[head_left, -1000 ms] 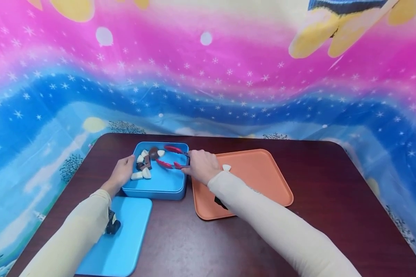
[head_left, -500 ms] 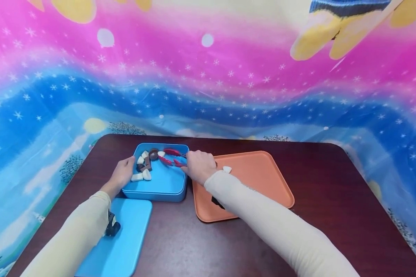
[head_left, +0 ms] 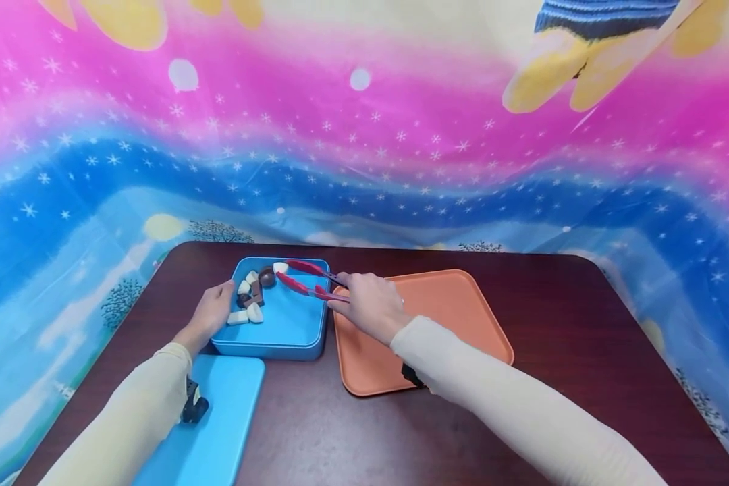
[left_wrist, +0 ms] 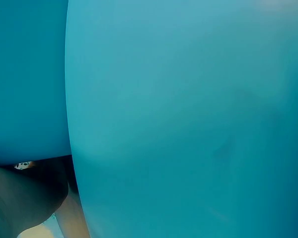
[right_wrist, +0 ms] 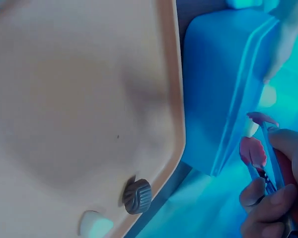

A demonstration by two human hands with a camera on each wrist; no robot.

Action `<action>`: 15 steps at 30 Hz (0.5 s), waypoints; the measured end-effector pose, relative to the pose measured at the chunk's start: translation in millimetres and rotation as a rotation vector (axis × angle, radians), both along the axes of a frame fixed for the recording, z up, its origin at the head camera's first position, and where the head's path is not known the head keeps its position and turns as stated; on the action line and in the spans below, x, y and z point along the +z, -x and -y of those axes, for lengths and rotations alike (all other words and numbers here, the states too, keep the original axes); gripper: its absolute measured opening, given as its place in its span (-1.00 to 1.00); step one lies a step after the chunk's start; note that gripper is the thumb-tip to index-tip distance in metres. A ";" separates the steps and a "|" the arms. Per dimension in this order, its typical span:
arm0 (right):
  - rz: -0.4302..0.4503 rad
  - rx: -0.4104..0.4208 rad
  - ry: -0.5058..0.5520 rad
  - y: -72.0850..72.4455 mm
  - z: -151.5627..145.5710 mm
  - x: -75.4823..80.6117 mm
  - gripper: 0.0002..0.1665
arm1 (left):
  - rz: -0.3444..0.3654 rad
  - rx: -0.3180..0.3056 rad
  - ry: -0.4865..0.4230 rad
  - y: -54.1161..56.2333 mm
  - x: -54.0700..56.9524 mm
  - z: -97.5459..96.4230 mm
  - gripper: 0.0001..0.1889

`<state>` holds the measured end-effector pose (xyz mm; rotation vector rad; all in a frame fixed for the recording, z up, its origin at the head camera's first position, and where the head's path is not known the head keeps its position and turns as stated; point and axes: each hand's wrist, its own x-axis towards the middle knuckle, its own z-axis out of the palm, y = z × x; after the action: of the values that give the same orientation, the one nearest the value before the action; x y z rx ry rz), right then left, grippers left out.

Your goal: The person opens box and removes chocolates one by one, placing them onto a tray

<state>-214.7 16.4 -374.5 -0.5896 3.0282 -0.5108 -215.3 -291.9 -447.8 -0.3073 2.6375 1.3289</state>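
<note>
My left hand (head_left: 214,310) holds the left side of the blue box (head_left: 288,331); its fingers are mostly hidden behind the wall. Inside the box, white and brown chocolate-like pieces, among them a round brown piece (head_left: 267,277), lie along the left side. My right hand (head_left: 370,304) grips red-tipped tongs (head_left: 308,291) over the box. The tong tips stand apart beside a white piece (head_left: 281,268) near the back wall; I cannot tell whether they touch it. In the right wrist view, the tongs (right_wrist: 253,150) reach down past the box rim.
An orange tray (head_left: 455,317) stands right of the box. On it, the right wrist view shows a ridged brown piece (right_wrist: 137,196) and a white piece (right_wrist: 95,224). A light-blue lid (head_left: 225,412) lies front left on the dark table (head_left: 328,439). A patterned cloth (head_left: 364,169) hangs behind.
My right hand has shifted right, drawing the tongs back a little. The white piece by the tips sits slightly nearer the back wall. My left hand stays at the box.
</note>
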 end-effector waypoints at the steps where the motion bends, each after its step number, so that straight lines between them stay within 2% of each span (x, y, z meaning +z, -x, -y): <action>1: 0.001 0.000 0.022 -3.4 -3.9 0.5 -0.29 | -0.001 0.000 0.002 -0.6 0.3 -0.1 -0.27; 7: 0.029 -0.022 0.110 -20.3 -25.6 0.3 -0.26 | -0.017 -0.007 0.012 -3.9 0.5 0.2 -0.28; 11: 0.048 -0.059 0.125 -29.8 -39.6 1.7 -0.29 | -0.029 -0.009 0.013 -4.2 0.2 -0.9 -0.27; 15: 0.030 -0.076 0.120 -39.3 -57.0 4.2 -0.29 | -0.033 -0.009 0.020 -3.5 0.2 -2.0 -0.27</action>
<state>-175.4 73.4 -370.2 -0.4673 3.0172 -0.7023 -211.8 -289.9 -447.6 -0.2778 2.6775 1.3173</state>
